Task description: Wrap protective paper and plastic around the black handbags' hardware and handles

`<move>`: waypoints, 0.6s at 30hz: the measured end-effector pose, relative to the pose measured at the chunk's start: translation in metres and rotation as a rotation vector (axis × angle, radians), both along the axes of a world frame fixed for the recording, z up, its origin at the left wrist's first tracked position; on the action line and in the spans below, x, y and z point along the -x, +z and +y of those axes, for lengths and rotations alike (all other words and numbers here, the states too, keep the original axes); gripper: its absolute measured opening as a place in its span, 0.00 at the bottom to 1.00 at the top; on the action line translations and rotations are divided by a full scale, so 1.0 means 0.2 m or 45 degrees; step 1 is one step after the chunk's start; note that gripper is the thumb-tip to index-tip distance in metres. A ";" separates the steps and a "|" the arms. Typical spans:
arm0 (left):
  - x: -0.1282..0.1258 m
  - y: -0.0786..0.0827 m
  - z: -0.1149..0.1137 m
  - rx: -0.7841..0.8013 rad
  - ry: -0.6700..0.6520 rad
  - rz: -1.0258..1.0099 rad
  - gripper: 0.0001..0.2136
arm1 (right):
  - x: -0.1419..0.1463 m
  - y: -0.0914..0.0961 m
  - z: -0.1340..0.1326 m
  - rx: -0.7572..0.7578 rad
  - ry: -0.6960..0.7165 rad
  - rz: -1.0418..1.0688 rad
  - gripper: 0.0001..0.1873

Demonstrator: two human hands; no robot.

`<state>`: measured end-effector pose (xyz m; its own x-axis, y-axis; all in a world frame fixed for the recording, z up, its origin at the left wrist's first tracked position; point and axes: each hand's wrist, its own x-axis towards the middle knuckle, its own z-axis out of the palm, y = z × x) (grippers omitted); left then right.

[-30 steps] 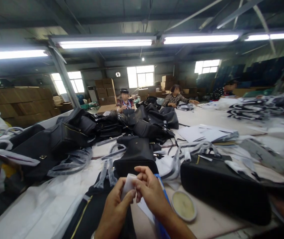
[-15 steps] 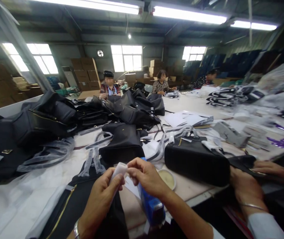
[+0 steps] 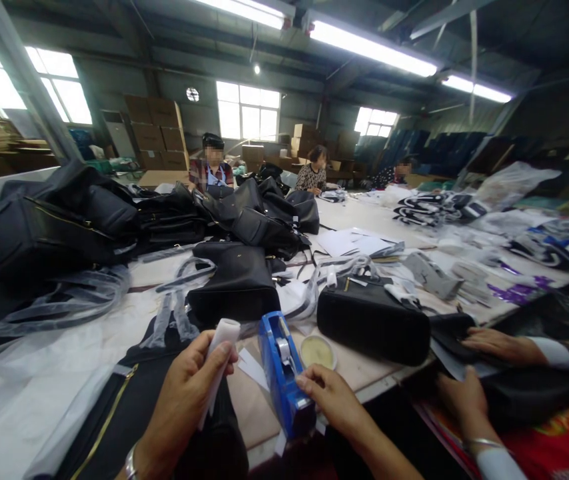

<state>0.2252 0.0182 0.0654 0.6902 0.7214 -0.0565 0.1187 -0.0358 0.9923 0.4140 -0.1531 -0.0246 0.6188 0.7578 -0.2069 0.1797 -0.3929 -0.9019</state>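
Note:
A rolled-up white sheet (image 3: 222, 340), thin paper or foam, stands upright in my left hand (image 3: 179, 387), with the thumb pressed along its side. Beside it on the table edge is a blue tape dispenser (image 3: 272, 347) holding a small roll of tape (image 3: 283, 349). My right hand (image 3: 337, 397) has thumb and forefinger pinched together at the dispenser's near end; whatever lies between them is too small to make out. Below my left hand lies a black bag (image 3: 109, 407) with a gold zipper, partly covered by my forearm.
Behind the dispenser are a round tub (image 3: 318, 352) of pale paste and black bags (image 3: 374, 327). More black bags (image 3: 64, 213) pile up at left. A co-worker's hands (image 3: 494, 347) handle a black piece at right. White sheets (image 3: 359, 241) lie mid-table; other people sit across.
My right hand has left the white roll and moved down and right to the tape dispenser. The roll stays in my left hand. The view has turned slightly right.

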 end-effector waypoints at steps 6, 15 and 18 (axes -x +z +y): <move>0.04 0.01 0.00 0.027 0.010 -0.032 0.12 | 0.09 0.16 -0.04 -0.026 -0.043 -0.112 0.12; 0.04 0.01 0.00 0.059 -0.007 -0.064 0.12 | 0.16 0.05 -0.20 -0.017 -0.114 0.462 0.24; 0.04 0.00 0.00 0.069 -0.010 -0.058 0.12 | 0.15 -0.01 -0.22 -0.041 -0.145 0.594 0.26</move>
